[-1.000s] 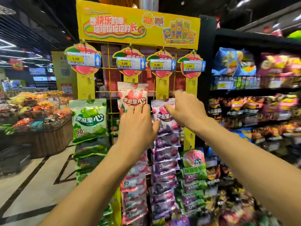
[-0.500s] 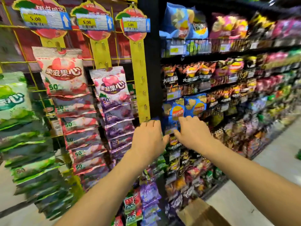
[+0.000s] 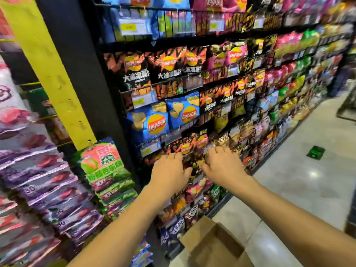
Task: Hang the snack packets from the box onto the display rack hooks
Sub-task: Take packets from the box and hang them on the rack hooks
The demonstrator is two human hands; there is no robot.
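From my head camera, I am standing in a shop aisle with a pale, glossy floor (image 3: 298, 180) that runs off to the right. A small green sticker (image 3: 315, 152) lies on it well down the aisle. A long wire shelf (image 3: 173, 27) unit fills the middle and right of the view, packed with crisp bags in rows. Black and orange bags are in the upper rows, and two blue crisp bags (image 3: 156, 124) sit side by side a row lower. Farther along, the bags blur into pink, green and yellow.

A black post (image 3: 81, 74) ends the shelf unit on the left. Just beside it is the yellow strip (image 3: 48, 70) of the display rack, tilted in my view and bare along most of its length. A stack of green snack packets (image 3: 104, 162) hangs from its lower end. Left of those, purple snack packets (image 3: 48, 189) hang in overlapping rows, smeared by blur.

The cardboard box (image 3: 208, 245) stands on the floor at the bottom of the view, between my forearms, with its flaps open. I cannot see what is inside it.

My left hand (image 3: 169, 172) and right hand (image 3: 223, 166) are stretched out side by side, backs up, in front of the lower crisp bags. The fingers of both are spread wide and loose, and they hold nothing. I cannot tell whether the fingertips touch the bags.
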